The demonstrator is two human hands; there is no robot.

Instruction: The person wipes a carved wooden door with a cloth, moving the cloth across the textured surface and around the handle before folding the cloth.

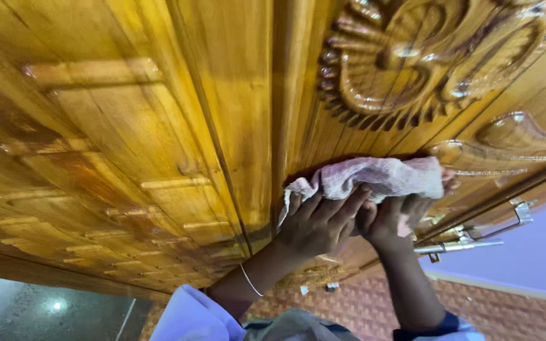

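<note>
Both hands up against the wooden door (pixel 159 145), pressed on a pale pink cloth (pixel 374 177).

Left hand (pixel 317 224): fingers spread and bent over the cloth's lower left edge, pinning it flat to the wood. Thin bracelet (pixel 251 281) on that wrist.

Right hand (pixel 390 221): fingers curled up into the cloth from beneath, gripping a bunched fold. The two hands touch at the knuckles.

Cloth sits on the right-hand door leaf, just below the big carved fan motif (pixel 412 57) and against the lower edge of that carving. Its left corner lies just beside the vertical seam where the two leaves meet.

Room: I see smooth plain wood left of the seam, then stepped raised panels toward the door's left edge. Right of the cloth, more carved relief (pixel 513 136), then the door's edge with a metal handle (pixel 475 237) near the right hand. Beyond that edge, a lilac wall (pixel 538 252). Below the arms, patterned reddish floor (pixel 513 316); dark polished floor at the lower left corner.
</note>
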